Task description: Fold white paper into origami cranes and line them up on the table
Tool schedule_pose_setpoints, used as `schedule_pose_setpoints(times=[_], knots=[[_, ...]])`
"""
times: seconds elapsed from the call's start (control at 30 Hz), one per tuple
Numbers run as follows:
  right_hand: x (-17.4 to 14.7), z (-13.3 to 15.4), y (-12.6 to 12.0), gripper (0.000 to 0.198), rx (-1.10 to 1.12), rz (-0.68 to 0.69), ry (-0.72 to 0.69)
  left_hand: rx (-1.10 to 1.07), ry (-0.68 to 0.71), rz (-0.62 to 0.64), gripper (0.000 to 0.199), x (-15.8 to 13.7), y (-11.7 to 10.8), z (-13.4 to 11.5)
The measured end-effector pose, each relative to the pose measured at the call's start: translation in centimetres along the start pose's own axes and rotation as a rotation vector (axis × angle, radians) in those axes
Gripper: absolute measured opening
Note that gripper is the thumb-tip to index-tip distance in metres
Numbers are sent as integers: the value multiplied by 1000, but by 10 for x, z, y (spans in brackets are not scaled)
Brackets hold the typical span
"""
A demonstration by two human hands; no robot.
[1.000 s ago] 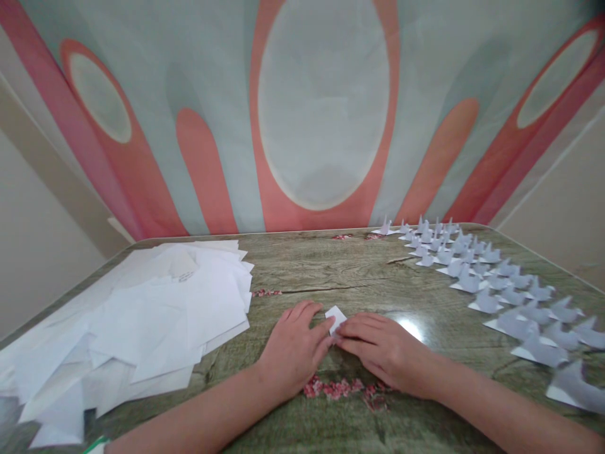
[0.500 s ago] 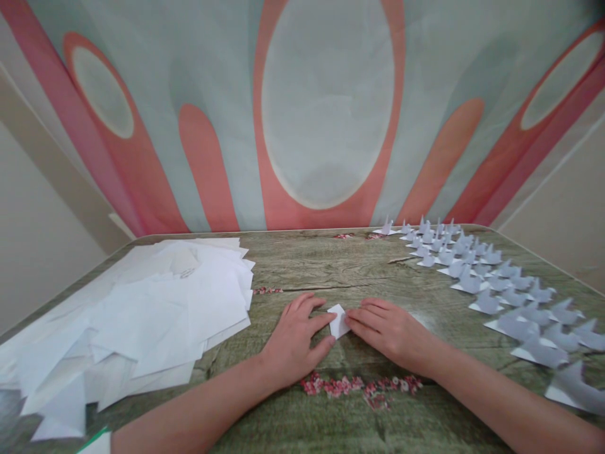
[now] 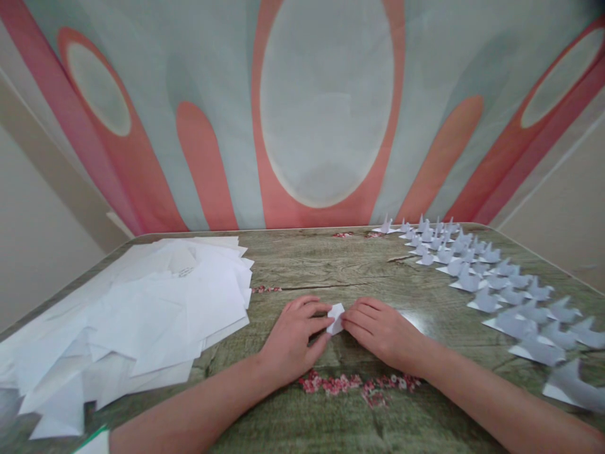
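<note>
A patterned backdrop [image 3: 326, 101] rises behind the far edge of a wood-grained table [image 3: 321, 258]. A pile of white paper [image 3: 155, 309] spreads along the left edge; rows of paper birds [image 3: 513, 323] line the right edge, beginning near its far corner. The left hand [image 3: 293, 337], thumb and fingers parted, and the right hand [image 3: 382, 334], fingertips together, touch opposite sides of a small folded paper [image 3: 336, 316] lying midway between the left and right edges; whether the right thumb pinches it cannot be told. The step in hand appears to be folding; the next move probably calls for aligned edges and firm fingertip pressure.
</note>
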State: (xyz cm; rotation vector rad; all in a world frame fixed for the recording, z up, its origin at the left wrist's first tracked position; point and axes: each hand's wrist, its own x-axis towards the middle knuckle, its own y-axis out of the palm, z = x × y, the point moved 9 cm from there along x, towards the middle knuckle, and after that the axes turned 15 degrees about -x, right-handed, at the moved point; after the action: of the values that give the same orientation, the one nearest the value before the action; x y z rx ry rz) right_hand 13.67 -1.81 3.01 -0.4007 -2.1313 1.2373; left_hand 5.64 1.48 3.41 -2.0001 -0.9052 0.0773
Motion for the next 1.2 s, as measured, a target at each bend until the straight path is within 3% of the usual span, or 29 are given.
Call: schedule_pose_setpoints(times=[0.4, 0.63, 0.83, 1.2], knots=[[0, -17, 9, 14, 288, -46, 183, -62, -40, -12, 19, 1, -1, 4], [1, -16, 13, 11, 419, 8, 242, -152, -60, -34, 6, 1, -2, 7], [-2, -22, 17, 9, 506, 39, 300, -188, -73, -16, 7, 1, -3, 5], [-4, -35, 29, 11, 768, 63, 558, -280, -294, 10, 11, 3, -3, 21]])
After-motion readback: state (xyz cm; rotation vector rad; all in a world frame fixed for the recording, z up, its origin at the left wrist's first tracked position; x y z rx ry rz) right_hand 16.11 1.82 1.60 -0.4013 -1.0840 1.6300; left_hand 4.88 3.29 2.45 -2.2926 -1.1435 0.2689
